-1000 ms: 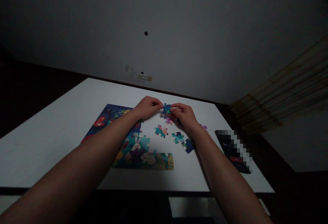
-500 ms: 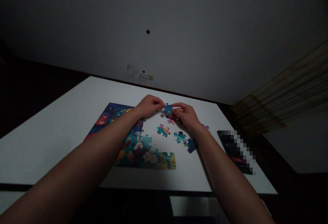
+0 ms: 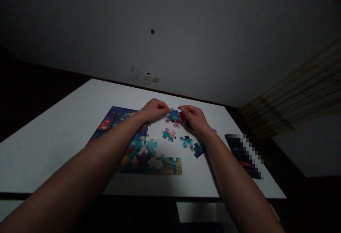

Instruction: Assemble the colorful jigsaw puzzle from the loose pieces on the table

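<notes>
My left hand (image 3: 157, 109) pinches the left edge of a blue puzzle piece (image 3: 173, 114) above the table. At the piece's right edge is my right hand (image 3: 194, 117), its index finger and thumb apart; whether a fingertip touches the piece is hard to see. Partly behind my left forearm lies a joined section of jigsaw puzzle (image 3: 149, 162) with rabbits and plants. Loose on the tabletop are a pink and teal piece (image 3: 168, 134), a teal piece (image 3: 186, 141) and a dark blue piece (image 3: 197, 150). Further pieces are partly hidden under my right hand.
The white table (image 3: 66, 119) stands near a grey wall with a socket strip (image 3: 151, 78). A dark flat item (image 3: 241, 155), partly pixelated, lies by the table's right edge. A striped curtain (image 3: 269, 112) hangs at the right.
The fingers of my right hand have come apart at the blue piece, which they gripped before. My left hand keeps hold of it, and the view has shifted slightly.
</notes>
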`<state>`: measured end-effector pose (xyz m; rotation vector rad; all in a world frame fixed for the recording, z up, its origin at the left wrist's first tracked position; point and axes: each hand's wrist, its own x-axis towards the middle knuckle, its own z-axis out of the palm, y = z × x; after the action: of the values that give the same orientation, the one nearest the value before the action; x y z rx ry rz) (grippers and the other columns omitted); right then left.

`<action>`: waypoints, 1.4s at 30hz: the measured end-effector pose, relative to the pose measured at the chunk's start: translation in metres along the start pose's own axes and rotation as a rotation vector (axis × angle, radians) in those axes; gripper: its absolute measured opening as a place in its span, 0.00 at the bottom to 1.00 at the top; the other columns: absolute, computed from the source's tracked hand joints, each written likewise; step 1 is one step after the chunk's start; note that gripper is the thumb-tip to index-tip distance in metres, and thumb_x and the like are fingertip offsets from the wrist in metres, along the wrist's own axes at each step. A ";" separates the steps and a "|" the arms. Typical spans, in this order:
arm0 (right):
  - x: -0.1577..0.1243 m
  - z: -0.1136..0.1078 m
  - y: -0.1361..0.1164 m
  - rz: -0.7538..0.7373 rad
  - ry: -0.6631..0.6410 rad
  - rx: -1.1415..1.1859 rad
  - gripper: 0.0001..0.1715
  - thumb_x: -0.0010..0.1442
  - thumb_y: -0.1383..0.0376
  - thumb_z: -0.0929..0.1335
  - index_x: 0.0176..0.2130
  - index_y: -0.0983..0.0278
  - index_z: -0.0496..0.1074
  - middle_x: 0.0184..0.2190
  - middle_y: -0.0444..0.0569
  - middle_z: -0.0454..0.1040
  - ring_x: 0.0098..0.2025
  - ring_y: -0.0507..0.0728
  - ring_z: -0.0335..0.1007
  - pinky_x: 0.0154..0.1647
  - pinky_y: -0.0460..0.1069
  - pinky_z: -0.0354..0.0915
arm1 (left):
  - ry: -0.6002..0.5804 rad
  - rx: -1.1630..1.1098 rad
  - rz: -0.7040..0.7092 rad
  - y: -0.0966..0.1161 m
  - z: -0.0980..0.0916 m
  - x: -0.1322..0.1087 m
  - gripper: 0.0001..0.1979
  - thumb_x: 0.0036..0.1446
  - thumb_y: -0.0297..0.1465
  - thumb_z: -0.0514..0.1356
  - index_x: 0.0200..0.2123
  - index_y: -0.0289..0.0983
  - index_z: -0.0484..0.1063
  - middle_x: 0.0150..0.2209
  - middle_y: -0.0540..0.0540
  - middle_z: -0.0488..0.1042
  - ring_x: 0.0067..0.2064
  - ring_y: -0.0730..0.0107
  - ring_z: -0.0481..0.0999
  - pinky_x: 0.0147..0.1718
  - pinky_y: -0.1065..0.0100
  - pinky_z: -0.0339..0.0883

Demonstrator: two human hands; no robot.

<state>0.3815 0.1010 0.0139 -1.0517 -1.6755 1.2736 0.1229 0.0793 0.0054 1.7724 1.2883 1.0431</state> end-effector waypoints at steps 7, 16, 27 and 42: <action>-0.018 -0.121 -0.025 -0.038 0.333 -0.926 0.20 0.77 0.53 0.68 0.46 0.60 0.87 0.40 0.55 0.89 0.45 0.66 0.84 0.48 0.56 0.72 | 0.001 0.130 -0.034 -0.004 -0.002 0.002 0.13 0.61 0.42 0.67 0.33 0.40 0.88 0.34 0.43 0.89 0.40 0.54 0.85 0.45 0.57 0.74; -0.048 -0.157 -0.016 0.456 -0.042 -0.944 0.24 0.53 0.68 0.85 0.50 0.62 0.87 0.51 0.57 0.90 0.49 0.66 0.87 0.50 0.54 0.77 | 0.293 0.318 -0.209 -0.016 -0.022 0.007 0.16 0.59 0.47 0.63 0.30 0.42 0.82 0.34 0.42 0.86 0.41 0.48 0.84 0.44 0.55 0.71; -0.038 -0.142 -0.012 0.440 -0.147 -0.884 0.34 0.50 0.76 0.82 0.56 0.62 0.84 0.47 0.53 0.89 0.45 0.62 0.85 0.45 0.52 0.78 | 0.229 0.365 -0.200 -0.017 -0.020 0.005 0.16 0.63 0.46 0.62 0.32 0.42 0.82 0.36 0.41 0.88 0.41 0.49 0.85 0.45 0.55 0.72; -0.021 -0.095 -0.012 -0.006 -0.003 -0.231 0.20 0.61 0.52 0.81 0.50 0.58 0.90 0.45 0.52 0.90 0.40 0.62 0.83 0.46 0.57 0.80 | 0.167 0.284 -0.123 -0.018 -0.015 0.002 0.15 0.63 0.46 0.65 0.32 0.42 0.84 0.35 0.41 0.88 0.40 0.51 0.84 0.42 0.56 0.72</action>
<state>0.4740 0.1121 0.0431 -1.1776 -1.8598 1.0964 0.1022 0.0873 -0.0036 1.8123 1.6974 0.9939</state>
